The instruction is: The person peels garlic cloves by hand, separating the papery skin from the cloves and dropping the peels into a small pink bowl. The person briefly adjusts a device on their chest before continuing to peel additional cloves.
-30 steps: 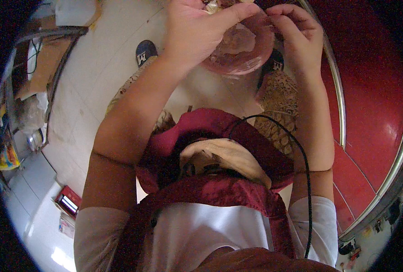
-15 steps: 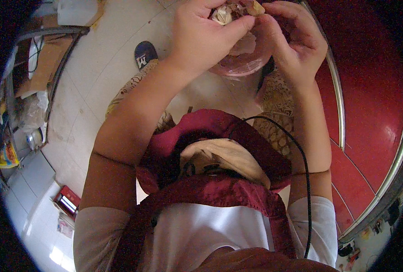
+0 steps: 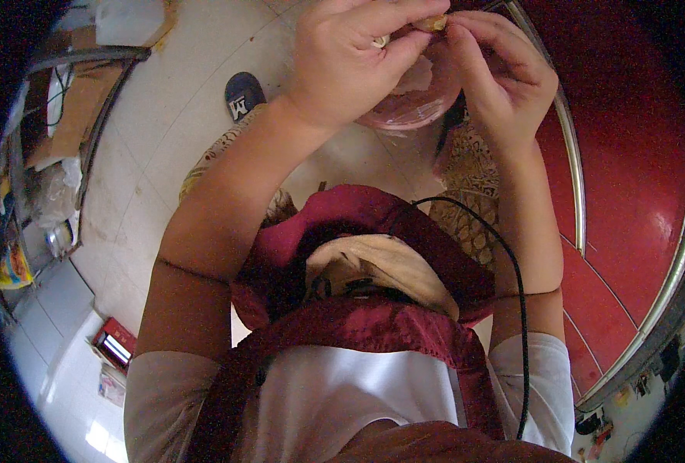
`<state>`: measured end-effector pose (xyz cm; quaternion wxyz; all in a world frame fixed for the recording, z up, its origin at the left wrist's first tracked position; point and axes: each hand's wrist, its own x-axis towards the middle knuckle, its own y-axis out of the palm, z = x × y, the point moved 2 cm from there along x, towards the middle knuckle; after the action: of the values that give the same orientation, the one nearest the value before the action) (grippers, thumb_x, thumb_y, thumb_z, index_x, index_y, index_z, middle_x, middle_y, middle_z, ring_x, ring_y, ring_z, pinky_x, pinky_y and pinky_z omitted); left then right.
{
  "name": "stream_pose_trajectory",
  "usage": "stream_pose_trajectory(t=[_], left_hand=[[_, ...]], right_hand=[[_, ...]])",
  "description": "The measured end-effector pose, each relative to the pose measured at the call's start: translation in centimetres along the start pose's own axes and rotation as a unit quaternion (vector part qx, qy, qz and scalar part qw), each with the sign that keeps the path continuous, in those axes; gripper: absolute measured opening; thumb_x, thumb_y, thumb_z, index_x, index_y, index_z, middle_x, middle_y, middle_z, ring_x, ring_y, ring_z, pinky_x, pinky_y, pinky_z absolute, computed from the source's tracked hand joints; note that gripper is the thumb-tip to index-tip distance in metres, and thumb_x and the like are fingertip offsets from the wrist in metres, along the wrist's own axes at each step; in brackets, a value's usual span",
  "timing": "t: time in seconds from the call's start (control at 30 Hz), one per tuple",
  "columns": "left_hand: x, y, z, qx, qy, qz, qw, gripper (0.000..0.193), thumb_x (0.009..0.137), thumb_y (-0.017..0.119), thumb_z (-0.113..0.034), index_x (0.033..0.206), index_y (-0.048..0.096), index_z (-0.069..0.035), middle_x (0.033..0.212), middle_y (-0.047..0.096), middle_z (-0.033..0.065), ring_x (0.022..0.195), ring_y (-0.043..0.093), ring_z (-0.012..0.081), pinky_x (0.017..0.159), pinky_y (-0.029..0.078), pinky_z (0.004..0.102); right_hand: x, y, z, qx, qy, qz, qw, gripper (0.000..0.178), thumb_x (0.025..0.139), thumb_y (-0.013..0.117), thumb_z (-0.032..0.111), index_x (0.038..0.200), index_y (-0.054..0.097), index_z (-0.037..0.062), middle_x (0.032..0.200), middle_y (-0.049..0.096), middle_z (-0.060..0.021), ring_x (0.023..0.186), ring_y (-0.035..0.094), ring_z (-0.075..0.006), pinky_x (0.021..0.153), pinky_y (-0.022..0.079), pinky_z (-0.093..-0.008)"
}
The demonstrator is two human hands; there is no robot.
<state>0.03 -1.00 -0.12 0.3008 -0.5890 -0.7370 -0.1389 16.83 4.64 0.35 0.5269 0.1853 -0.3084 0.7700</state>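
Both my hands meet at the top of the view, above a pink translucent bowl (image 3: 408, 117). A small yellowish-brown piece, apparently a garlic clove (image 3: 433, 24), is pinched between the fingertips of my left hand (image 3: 350, 62) and my right hand (image 3: 504, 73). Part of a whitish garlic piece (image 3: 381, 41) peeks out between the left fingers; the palm hides the rest. Inside the bowl lies a pale, thin flake that looks like papery skin (image 3: 417, 79). My fingers cover much of the bowl's far side.
Red glossy cabinet doors (image 3: 628, 154) with metal trim stand close on my right. A dark-framed rack (image 3: 88, 116) with cardboard and bags is at the left. Below are my slippered foot (image 3: 244, 94) and the tiled floor (image 3: 180, 62). A black cable (image 3: 518, 309) runs beside my right arm.
My left fingers have closed further over the whitish garlic, so less of it shows. The yellowish piece has shifted slightly down between the fingertips. My forearms have hardly moved.
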Motion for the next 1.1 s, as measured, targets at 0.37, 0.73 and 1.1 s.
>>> stream_pose_trajectory(t=[0.37,0.73,1.1], left_hand=[[0.8,-0.2,-0.4,0.087,0.081,0.007,0.993,0.033,0.082,0.074,0.011,0.114,0.076,0.0,0.111,0.069,0.0167,0.094,0.073,0.0238,0.079,0.059,0.0287],[0.0,0.0,-0.6,0.118,0.084,0.018,0.989,0.035,0.082,0.072,0.013,0.115,0.075,0.001,0.112,0.069,0.0188,0.093,0.073,0.0252,0.079,0.059,0.0292],[-0.1,0.2,-0.9,0.105,0.039,0.025,0.993,0.033,0.083,0.07,0.012,0.114,0.074,0.003,0.115,0.069,0.0196,0.099,0.073,0.0263,0.084,0.059,0.0294]], right_hand=[[0.1,-0.5,-0.4,-0.04,0.004,0.026,0.999,0.008,0.089,0.073,-0.004,0.096,0.075,-0.0059,0.096,0.074,-0.0101,0.088,0.069,-0.0148,0.079,0.053,-0.0244],[-0.3,-0.5,-0.4,-0.035,0.028,0.015,0.999,0.004,0.087,0.073,-0.004,0.091,0.075,-0.0057,0.091,0.073,-0.0091,0.084,0.068,-0.0145,0.076,0.053,-0.0248],[-0.3,-0.3,-0.1,-0.057,0.034,-0.006,0.998,0.003,0.086,0.072,-0.004,0.088,0.074,-0.0052,0.088,0.073,-0.0075,0.081,0.068,-0.0135,0.074,0.053,-0.0244]])
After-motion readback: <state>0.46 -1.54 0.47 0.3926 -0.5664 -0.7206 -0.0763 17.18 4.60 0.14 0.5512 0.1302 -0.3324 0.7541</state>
